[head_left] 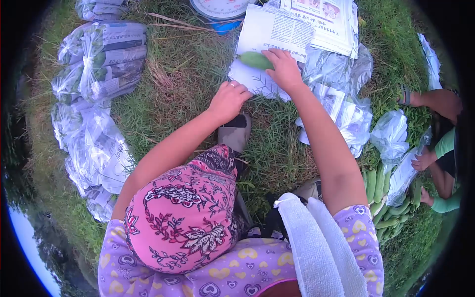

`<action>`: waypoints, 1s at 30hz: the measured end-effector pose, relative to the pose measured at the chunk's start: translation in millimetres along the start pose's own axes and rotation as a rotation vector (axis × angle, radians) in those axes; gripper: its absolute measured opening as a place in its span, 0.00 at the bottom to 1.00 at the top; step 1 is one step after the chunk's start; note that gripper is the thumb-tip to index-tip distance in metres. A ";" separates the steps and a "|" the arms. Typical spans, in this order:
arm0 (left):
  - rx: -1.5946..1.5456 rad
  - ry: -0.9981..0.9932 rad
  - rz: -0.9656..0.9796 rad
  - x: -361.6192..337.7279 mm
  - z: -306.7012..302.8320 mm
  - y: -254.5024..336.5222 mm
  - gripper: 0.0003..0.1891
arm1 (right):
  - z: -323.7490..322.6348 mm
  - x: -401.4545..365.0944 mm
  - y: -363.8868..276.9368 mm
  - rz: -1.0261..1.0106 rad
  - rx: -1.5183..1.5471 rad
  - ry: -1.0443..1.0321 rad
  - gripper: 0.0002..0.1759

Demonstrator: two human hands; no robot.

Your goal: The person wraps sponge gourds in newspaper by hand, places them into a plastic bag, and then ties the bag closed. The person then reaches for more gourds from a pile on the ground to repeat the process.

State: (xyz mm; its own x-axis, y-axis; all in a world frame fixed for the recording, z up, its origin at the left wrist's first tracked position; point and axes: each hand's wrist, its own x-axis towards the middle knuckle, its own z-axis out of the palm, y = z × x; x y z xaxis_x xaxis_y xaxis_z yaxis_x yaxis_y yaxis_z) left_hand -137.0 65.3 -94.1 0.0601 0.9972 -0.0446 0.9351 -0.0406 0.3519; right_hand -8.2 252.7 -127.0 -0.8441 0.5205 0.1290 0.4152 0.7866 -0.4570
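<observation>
A long green gourd (pixel 255 60) lies across an opened newspaper sheet (pixel 277 34) on the grass. My right hand (pixel 284 72) is closed over the gourd's right end, thumb below and fingers above. At the paper's lower left corner, my left hand (pixel 230 101), with a ring on one finger, has its fingers curled at the edge. Its fingertips are partly hidden against the paper. More newspaper sheets (pixel 331 24) are stacked just beyond, on a clear plastic bag (pixel 363 64).
Newspaper-wrapped bundles in clear bags (pixel 106 59) line the left. A dial scale (pixel 222 7) stands at the top. At right, another person's hands (pixel 424 159) handle a wrapped bundle (pixel 403 173) above a pile of green gourds (pixel 391 213). Newspaper-filled bags (pixel 341 114) lie nearby.
</observation>
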 end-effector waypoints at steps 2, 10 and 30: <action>0.036 0.052 -0.018 8.4 -4.7 -3.0 0.14 | -5.9 -13.6 -6.6 -0.084 -0.086 0.152 0.16; 0.199 -0.114 -0.083 30.0 2.9 -18.8 0.18 | -1.2 -83.6 -18.8 0.087 0.036 -0.247 0.07; 0.098 0.003 -0.013 32.2 -8.0 -30.1 0.04 | -5.7 -79.3 -12.2 0.057 -0.072 -0.164 0.09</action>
State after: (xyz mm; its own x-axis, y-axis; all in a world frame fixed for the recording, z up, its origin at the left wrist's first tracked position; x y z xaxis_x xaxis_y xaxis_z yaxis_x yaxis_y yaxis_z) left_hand -166.0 99.2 -98.7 0.0469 0.9979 -0.0455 0.9655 -0.0336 0.2582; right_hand 55.6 203.8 -126.6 -0.8599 0.5086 -0.0429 0.4822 0.7821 -0.3948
